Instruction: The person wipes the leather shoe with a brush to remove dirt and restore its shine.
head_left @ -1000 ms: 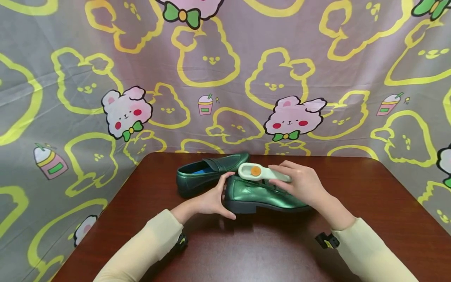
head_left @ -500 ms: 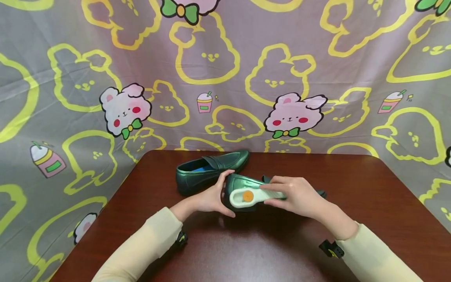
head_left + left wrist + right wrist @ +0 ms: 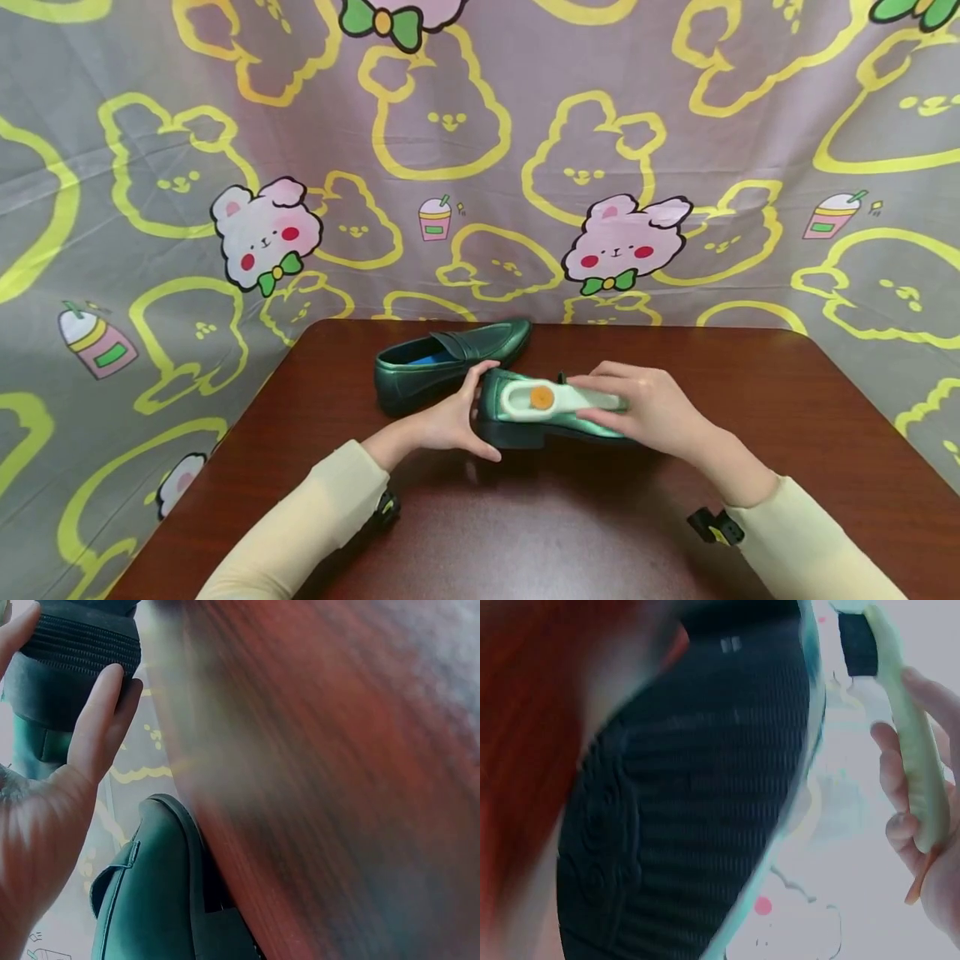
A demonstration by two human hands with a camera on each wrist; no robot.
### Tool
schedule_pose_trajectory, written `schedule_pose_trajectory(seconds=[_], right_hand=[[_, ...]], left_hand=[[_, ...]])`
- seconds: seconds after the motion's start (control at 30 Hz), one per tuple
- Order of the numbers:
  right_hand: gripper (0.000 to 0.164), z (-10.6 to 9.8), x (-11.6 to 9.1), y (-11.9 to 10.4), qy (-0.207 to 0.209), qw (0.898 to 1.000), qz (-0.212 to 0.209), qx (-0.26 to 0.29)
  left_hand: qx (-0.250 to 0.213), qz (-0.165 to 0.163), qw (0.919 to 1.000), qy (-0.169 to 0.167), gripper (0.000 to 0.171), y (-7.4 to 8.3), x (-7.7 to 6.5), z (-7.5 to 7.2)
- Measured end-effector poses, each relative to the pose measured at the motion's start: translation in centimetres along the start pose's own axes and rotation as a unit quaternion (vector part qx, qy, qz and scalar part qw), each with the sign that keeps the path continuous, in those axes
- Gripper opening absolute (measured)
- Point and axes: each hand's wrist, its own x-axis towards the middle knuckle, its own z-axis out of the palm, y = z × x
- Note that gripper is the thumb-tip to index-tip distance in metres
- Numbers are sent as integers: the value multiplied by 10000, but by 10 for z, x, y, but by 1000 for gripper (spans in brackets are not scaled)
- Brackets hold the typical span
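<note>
A shiny green loafer (image 3: pixel 513 435) is held off the table by my left hand (image 3: pixel 442 421), thumb and fingers wrapped around its heel end. In the left wrist view the fingers press on the dark heel (image 3: pixel 75 645). My right hand (image 3: pixel 651 408) grips a pale green shoe brush (image 3: pixel 542 398) with an orange disc, lying across the loafer's near side and hiding part of it. Dark bristles (image 3: pixel 859 645) show in the right wrist view, beside the loafer's ridged black sole (image 3: pixel 682 795). The loafer's toe is mostly behind my right hand.
A second green loafer (image 3: pixel 408 390) with a blue insole stands on the brown table (image 3: pixel 480 533), behind and left of the held one. A patterned cloth (image 3: pixel 480 167) hangs behind the table. Dark wrist cameras sit at both cuffs.
The brush has gone from the loafer's top edge down over its near side, then slightly back up and right, with my right hand. My left hand has stayed at the heel.
</note>
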Motion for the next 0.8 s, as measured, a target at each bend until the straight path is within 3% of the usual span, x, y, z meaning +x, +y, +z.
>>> schedule_pose_trajectory(seconds=[0.1,0.2,0.37,0.5,0.6,0.8], right_hand=[[35,6,-2,-9,-374,9982,-418,186],[35,9,-3,-10,-446,9979,-466,73],[43,5,2,5,-10,9993,56,-365],[45,-2,3,19,367,9939,567,-875],[46,-5,1,20,515,9919,662,-955],[38,-1,-5,1,78,9995,-262,-180]], left_hand=[[-86,58,9999,-23,117,0,0,1],[-103,58,9999,-13,117,1,0,1],[110,-70,9999,75,115,2,-1,1],[147,-92,9998,58,115,3,-1,2],[120,-62,9999,35,116,3,-1,2],[137,-3,9999,64,115,1,-1,1]])
